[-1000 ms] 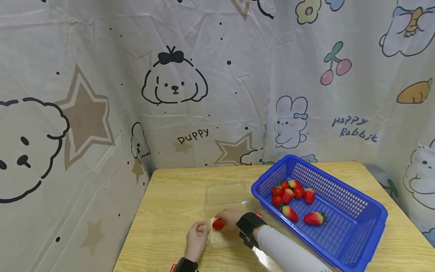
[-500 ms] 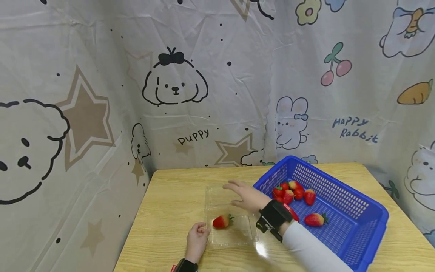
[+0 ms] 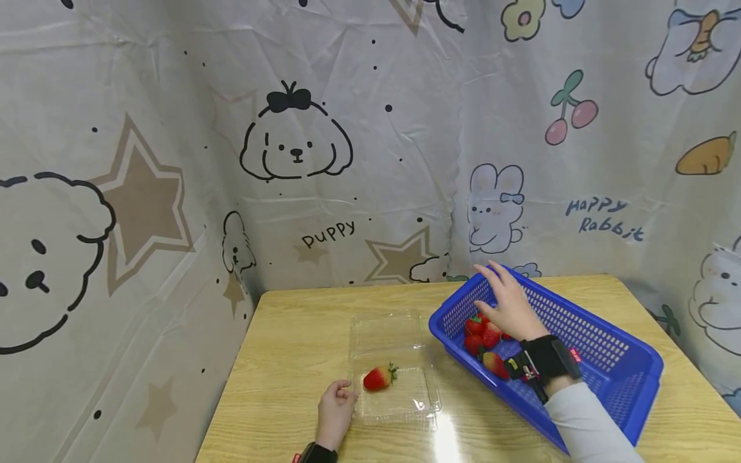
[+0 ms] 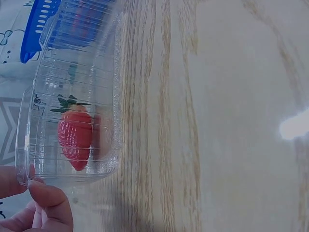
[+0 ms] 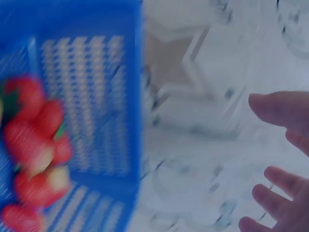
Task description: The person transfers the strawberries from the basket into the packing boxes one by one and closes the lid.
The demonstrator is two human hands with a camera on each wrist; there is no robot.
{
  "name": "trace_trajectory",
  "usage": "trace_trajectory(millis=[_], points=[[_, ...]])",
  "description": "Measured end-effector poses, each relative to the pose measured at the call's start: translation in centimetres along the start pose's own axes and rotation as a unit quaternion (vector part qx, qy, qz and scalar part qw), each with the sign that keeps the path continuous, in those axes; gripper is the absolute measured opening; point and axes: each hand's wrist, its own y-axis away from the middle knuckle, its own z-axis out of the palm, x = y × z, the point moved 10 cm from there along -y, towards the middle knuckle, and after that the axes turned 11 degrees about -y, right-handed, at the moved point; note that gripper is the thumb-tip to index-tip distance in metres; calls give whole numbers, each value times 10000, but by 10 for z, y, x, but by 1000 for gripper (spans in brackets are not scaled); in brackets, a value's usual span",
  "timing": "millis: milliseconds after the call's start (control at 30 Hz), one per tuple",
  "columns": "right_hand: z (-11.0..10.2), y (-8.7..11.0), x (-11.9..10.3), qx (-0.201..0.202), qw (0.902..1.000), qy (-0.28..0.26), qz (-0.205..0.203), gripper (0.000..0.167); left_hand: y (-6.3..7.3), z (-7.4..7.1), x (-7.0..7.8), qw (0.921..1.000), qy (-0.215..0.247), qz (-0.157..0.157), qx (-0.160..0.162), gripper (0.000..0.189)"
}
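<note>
A clear plastic clamshell box [image 3: 399,405] lies with its lid laid back on the table. Inside its left end sits one red strawberry [image 3: 377,378] with green leaves, also plain in the left wrist view. My left hand [image 3: 336,411] pinches the box's rim [image 4: 24,179] between thumb and finger. Over the blue basket [image 3: 585,399] hovers my right hand [image 3: 512,308], fingers spread and holding nothing. Several strawberries [image 3: 483,337] lie in the basket's left end, partly hidden by that hand. In the right wrist view the strawberries [image 5: 36,150] look blurred.
The wooden table [image 3: 289,347] carries the box at its middle and the basket on the right. A printed curtain [image 3: 324,141] hangs behind and along both sides. Black camera straps circle both wrists.
My right hand has let go of the strawberry in the box and moved right and up to over the basket. My left hand has stayed at the box's edge.
</note>
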Motion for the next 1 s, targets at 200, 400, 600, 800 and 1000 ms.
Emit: trace_trajectory(millis=[200,400,600,800,1000], points=[[-10,25,68,-22,9944,110,1051,74,-1,-1,0,10000,-54,22,51,22],[5,56,122,-695,9752,403,2062,72,-2,-1,-1,9999,-57,70,101,22],[16,81,152,-1276,9486,407,2868,71,-1,-1,0,9999,1,70,73,22],[31,94,176,-1515,9346,204,3211,71,2,-2,4,9998,113,190,7,23],[39,95,182,-1468,9360,114,3196,71,2,-3,5,9997,143,218,-12,23]])
